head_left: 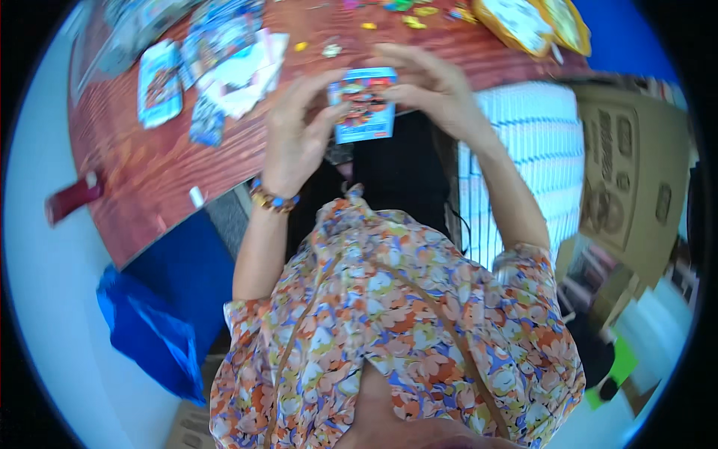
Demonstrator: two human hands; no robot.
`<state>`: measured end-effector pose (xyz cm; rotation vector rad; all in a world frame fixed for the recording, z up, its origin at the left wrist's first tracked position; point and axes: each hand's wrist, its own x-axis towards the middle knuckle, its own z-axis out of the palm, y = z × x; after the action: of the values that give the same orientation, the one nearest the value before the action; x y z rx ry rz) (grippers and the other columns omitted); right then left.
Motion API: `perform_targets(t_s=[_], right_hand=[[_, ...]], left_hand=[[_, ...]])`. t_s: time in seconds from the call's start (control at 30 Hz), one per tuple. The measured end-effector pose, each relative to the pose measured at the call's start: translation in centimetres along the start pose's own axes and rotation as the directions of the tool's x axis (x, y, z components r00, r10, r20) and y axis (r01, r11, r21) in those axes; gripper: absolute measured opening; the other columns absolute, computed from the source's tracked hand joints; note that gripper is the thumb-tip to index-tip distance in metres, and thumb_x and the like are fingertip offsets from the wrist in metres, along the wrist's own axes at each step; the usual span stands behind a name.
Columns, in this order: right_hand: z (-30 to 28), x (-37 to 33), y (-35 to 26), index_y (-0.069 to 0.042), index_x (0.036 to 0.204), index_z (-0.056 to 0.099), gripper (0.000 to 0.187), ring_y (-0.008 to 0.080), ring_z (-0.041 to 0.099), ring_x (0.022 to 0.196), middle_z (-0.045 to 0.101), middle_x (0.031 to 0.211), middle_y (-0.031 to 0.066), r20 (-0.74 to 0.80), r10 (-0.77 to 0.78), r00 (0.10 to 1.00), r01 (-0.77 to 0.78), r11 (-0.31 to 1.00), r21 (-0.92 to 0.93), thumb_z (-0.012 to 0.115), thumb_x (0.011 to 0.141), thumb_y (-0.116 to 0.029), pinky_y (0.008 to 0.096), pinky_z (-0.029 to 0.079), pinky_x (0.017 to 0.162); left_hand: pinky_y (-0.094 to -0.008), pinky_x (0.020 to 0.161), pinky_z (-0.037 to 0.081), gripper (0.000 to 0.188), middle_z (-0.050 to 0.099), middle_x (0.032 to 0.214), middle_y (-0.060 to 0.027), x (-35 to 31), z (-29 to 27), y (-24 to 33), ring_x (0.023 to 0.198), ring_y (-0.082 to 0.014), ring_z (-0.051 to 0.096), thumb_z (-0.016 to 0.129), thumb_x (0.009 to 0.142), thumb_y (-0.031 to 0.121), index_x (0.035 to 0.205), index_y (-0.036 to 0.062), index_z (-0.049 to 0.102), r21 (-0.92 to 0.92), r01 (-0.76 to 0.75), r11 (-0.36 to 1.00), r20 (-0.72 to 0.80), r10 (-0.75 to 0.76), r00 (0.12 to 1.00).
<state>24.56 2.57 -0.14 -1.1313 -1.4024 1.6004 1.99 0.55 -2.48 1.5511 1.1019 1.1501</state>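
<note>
Between my two hands is a small, flat, light-blue printed box or card pack (365,112) with a colourful picture on its front. My left hand (303,123) pinches its left edge with thumb and fingers. From the other side my right hand (437,97) has its thumb on the upper right of the front, its fingers curving behind the top edge. The item is held over the near edge of the reddish wooden table (239,146), above my lap. Whether it is a box or a pouch I cannot tell.
Left on the table lie a light-blue pack (159,84), white papers (247,78) and a small blue packet (207,122). Yellow packages (516,26) sit at the far right, small yellow pieces (413,22) at the far edge. Stacked white packs (523,150) and a cardboard box (624,172) stand right.
</note>
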Motion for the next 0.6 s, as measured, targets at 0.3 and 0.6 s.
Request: perform_targets(t_s=[0.3, 0.6], right_hand=[[-1.4, -9.9, 3.1, -0.001, 0.117, 0.064, 0.028, 0.0088, 0.064, 0.092, 0.071, 0.099, 0.0047, -0.303, -0.015, 0.953, 0.014, 1.000, -0.007, 0.069, 0.093, -0.015, 0.0265, 0.051, 0.081], [-16.9, -46.5, 11.2, -0.010, 0.121, 0.063, 0.041, 0.0397, 0.069, 0.097, 0.069, 0.106, 0.0237, -0.994, -0.102, 0.049, -0.995, 0.077, -0.057, 0.064, 0.088, -0.033, 0.0465, 0.055, 0.082]], left_hand=[[-0.0285, 0.079, 0.055, 0.061, 0.060, 0.108, -0.0093, -1.6, 4.2, 3.0, 0.093, -0.0164, 0.064, 0.065, 0.089, -0.005, 0.146, 0.0041, 0.042, -0.118, 0.256, 0.959, 0.387, -0.193, 0.902], [-0.0298, 0.089, 0.053, 0.067, 0.059, 0.123, -0.0163, 1.6, 4.6, 3.0, 0.103, -0.0190, 0.065, 0.062, 0.092, -0.003, 0.152, 0.0048, 0.032, -0.173, 0.089, 0.981, 0.397, -0.013, 0.918]])
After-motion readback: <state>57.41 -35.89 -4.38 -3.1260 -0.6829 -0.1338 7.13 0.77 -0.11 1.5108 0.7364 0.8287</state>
